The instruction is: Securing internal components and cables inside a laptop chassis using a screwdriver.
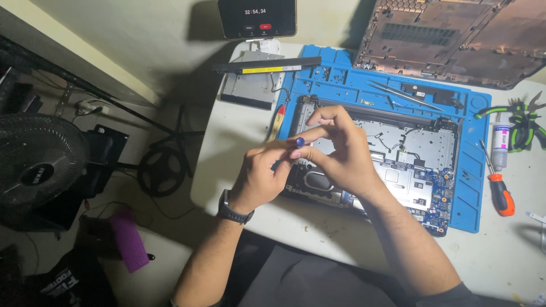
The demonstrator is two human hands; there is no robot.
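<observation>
Both hands are meeting above the front left corner of the opened laptop [398,165], which is lying inside the blue work mat [472,187] on the white table [239,148]. The left hand [259,176] is closing its thumb and forefinger narrowly around a small screwdriver [298,143]; only the dark blue cap is showing, just past the fingertips [287,152]. The shaft is hidden behind the fingers, so its long axis and the way the tip is pointing cannot be told. The right hand [341,150] is curling its fingers in, fingertips touching the left hand at the cap; whether it is gripping the tool too cannot be told.

Mat contents: the laptop is sitting in the large middle area, circuit board showing at its near right. In the shallow trays beyond the fingers, tweezers [406,95] are lying slantwise. Off the mat, right of the hands, an orange-handled screwdriver [500,190], a white tube [500,145] and green pliers [520,122] are lying on the table. A wristwatch [230,209] is sitting on the left wrist.
</observation>
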